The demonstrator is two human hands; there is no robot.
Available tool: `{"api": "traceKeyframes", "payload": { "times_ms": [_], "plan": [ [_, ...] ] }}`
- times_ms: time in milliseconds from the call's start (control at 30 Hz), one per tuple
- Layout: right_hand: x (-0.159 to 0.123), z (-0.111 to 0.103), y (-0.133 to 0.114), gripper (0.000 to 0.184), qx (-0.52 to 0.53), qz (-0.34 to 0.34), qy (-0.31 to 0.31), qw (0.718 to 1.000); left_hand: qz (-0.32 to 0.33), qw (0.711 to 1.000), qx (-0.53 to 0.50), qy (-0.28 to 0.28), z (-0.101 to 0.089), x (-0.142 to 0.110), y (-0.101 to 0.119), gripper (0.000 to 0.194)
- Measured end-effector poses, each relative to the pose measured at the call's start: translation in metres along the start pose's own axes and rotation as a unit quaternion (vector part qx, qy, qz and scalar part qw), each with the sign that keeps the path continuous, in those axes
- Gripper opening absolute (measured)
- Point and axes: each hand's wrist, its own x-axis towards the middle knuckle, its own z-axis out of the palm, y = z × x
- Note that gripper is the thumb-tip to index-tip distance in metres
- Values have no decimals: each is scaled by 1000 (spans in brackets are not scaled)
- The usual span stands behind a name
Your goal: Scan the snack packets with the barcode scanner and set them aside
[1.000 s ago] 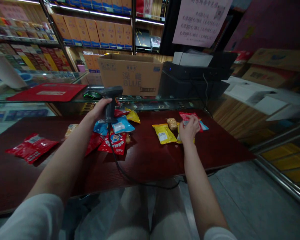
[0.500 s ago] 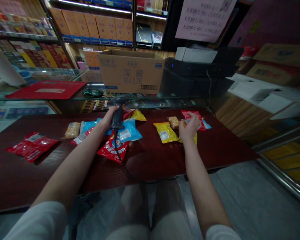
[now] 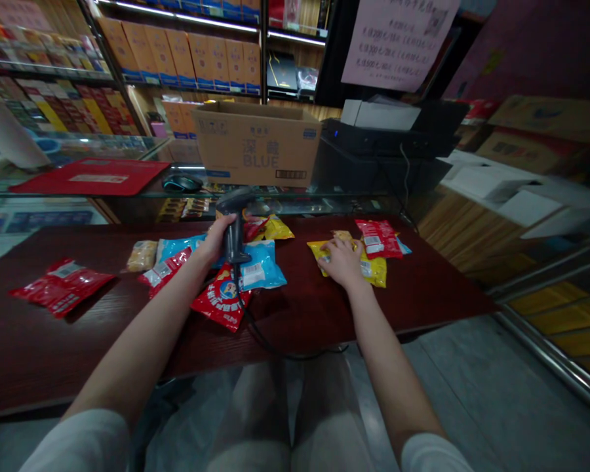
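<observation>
In my view the left hand [image 3: 219, 237] has its fingers closed around the handle of a black scanner [image 3: 235, 226], above a blue packet [image 3: 263, 265] and a red packet [image 3: 223, 301]. The right hand [image 3: 343, 261] lies over a yellow packet [image 3: 317, 250], its fingers a little spread; whether they grip it, I cannot tell. Behind the tabletop [image 3: 295, 321], the cardboard box [image 3: 255, 147] carries the printed word "BLUE". On the pink notice [image 3: 398, 42], I can read "500".

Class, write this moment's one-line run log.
left hand: holding black scanner | right hand: on yellow packet | lone red packet: table, left side | open carton: glass counter
</observation>
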Motion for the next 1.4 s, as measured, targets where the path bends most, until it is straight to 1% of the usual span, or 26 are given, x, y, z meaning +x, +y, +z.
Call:
{"api": "traceKeyframes", "payload": {
  "times_ms": [100,200,267,300,367,400,433,467,500,533,600,633,700,800,833,900,967,1000,1033,1067,1100,1133,1233,1300,1400],
  "plan": [
    [6,-4,-1,26,-34,44,-23,998,48,999,10,14,3,-14,14,37],
    [29,-6,-13,33,-34,66,-41,996,77,997,11,10,10,-28,25,30],
    [53,-3,-27,38,24,51,-39,998,90,996,2,4,15,-36,26,29],
    [66,1,-36,43,71,49,-50,995,88,996,-3,-2,18,-38,25,31],
    [87,12,-55,56,160,75,-105,979,75,997,-14,-11,22,-40,20,38],
    [96,18,-63,64,178,94,-132,970,70,997,-20,-13,23,-40,16,40],
    [102,25,-70,71,179,113,-144,967,69,997,-25,-16,24,-40,12,42],
    [106,31,-76,73,187,131,-146,962,72,997,-28,-17,25,-40,9,42],
    [108,36,-80,71,206,151,-143,956,74,997,-29,-20,25,-40,6,42],
    [109,41,-82,64,231,166,-137,949,73,997,-27,-25,25,-40,4,42],
    [110,49,-81,44,294,186,-128,929,67,997,-21,-33,26,-43,3,42],
    [110,52,-79,37,322,188,-123,920,65,997,-19,-35,26,-45,3,42],
    [109,55,-72,33,367,181,-104,907,72,997,-21,-36,28,-50,4,41],
    [103,53,-54,34,445,176,-59,876,90,994,-34,-47,36,-57,6,39],
    [99,50,-47,35,474,175,-45,862,91,994,-37,-55,40,-58,6,40],
    [87,44,-30,37,553,172,-17,815,81,994,-38,-70,48,-61,6,42],
    [71,39,-14,42,669,166,8,724,52,994,-27,-87,59,-61,5,46],
    [63,37,-8,45,710,165,11,685,38,995,-21,-94,65,-61,4,47],
    [55,36,-3,48,738,167,12,654,30,995,-18,-97,71,-61,2,49],
    [49,36,1,49,750,169,12,639,28,995,-18,-97,77,-61,1,50],
    [44,36,4,50,754,170,15,634,28,995,-17,-97,83,-60,-1,50],
    [40,37,7,50,752,169,23,637,32,995,-16,-97,89,-60,-2,51],
    [37,41,11,48,725,149,68,669,28,993,-5,-111,99,-58,-10,54],
    [39,43,13,46,711,143,90,682,11,992,3,-128,101,-57,-17,59],
    [41,43,15,47,710,160,87,680,-15,988,12,-152,98,-56,-28,66]
  ]
}}
